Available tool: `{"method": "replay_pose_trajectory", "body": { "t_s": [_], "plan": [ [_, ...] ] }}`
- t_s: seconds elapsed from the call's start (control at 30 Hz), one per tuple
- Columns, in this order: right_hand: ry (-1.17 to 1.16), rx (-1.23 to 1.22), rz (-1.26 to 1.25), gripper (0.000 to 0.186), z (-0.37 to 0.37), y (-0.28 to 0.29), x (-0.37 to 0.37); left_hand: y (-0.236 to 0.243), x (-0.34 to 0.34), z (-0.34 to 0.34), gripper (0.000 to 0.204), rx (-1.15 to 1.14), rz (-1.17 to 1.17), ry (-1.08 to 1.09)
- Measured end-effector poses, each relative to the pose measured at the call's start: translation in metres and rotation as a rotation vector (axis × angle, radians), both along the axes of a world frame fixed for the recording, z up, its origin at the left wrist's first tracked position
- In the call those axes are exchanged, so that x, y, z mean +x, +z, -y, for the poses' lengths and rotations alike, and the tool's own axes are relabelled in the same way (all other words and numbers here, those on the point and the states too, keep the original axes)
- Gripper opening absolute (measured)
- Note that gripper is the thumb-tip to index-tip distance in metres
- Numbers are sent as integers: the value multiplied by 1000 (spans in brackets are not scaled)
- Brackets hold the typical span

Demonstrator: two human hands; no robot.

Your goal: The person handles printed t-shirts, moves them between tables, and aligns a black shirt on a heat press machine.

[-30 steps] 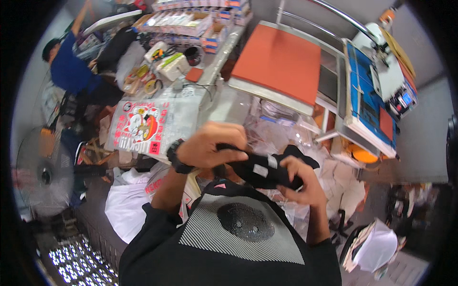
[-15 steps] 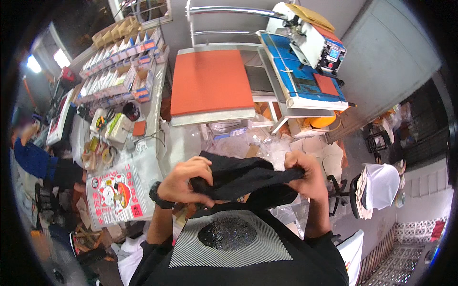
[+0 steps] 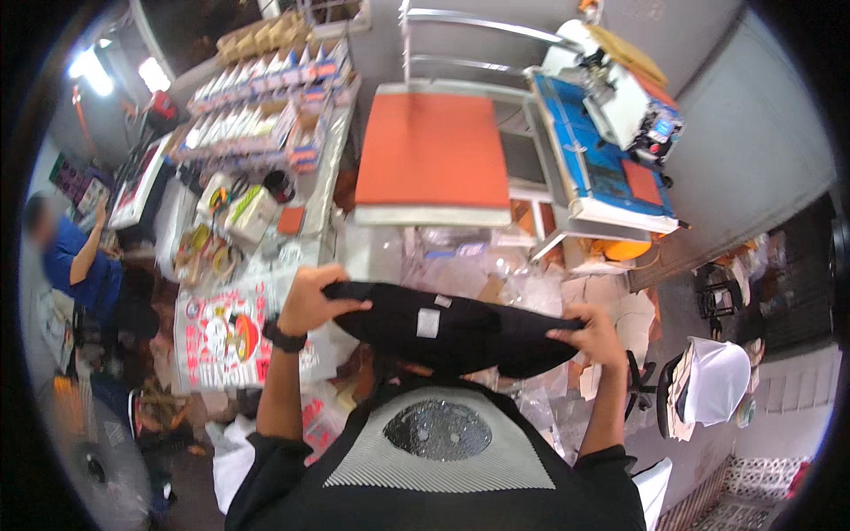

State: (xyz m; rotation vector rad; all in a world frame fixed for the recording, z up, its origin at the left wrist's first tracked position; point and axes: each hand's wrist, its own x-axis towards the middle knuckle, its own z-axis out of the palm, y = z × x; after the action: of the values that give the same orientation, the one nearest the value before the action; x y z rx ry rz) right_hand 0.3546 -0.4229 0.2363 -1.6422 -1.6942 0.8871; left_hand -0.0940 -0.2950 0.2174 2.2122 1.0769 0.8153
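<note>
Black garment [image 3: 469, 342], probably, in fingers [image 3: 345, 308]

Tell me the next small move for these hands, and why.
Probably shift the right hand slightly to line up with the left hand: they hold opposite ends of the black cloth, and its upper edge slants down toward the right in this view, so evening the ends might square it.

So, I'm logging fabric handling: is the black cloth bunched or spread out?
Spread sideways: the left hand grips one end of the black cloth, the right hand the other. Whether it's fully unfolded, I cannot tell.
</note>
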Motion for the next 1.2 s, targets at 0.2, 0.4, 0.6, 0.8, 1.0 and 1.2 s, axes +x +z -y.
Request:
{"method": "replay_pose_trajectory", "body": {
  "t_s": [0.2, 0.4, 0.6, 0.8, 1.0, 1.2],
  "plan": [
    [-55, 226, -386, 55, -2, 36, 35, 40, -13, -9, 32, 113, 110, 3],
    [-149, 377, -254, 28, -16, 35, 68, 52, -25, -22, 20, 292, 49, 187],
    [-126, 410, -162, 18, -37, 28, 104, 40, -40, -18, 11, 444, -35, 352],
    [-395, 516, -58, 23, -69, -13, 91, 3, -11, -8, 19, 737, 50, 915],
    [-407, 728, -257, 24, -108, -21, 86, -9, -8, -13, 21, 742, 96, 1039],
    [-407, 770, 46, 22, -260, 29, 83, 40, -24, -186, 23, 682, -108, 775]
  ]
}}
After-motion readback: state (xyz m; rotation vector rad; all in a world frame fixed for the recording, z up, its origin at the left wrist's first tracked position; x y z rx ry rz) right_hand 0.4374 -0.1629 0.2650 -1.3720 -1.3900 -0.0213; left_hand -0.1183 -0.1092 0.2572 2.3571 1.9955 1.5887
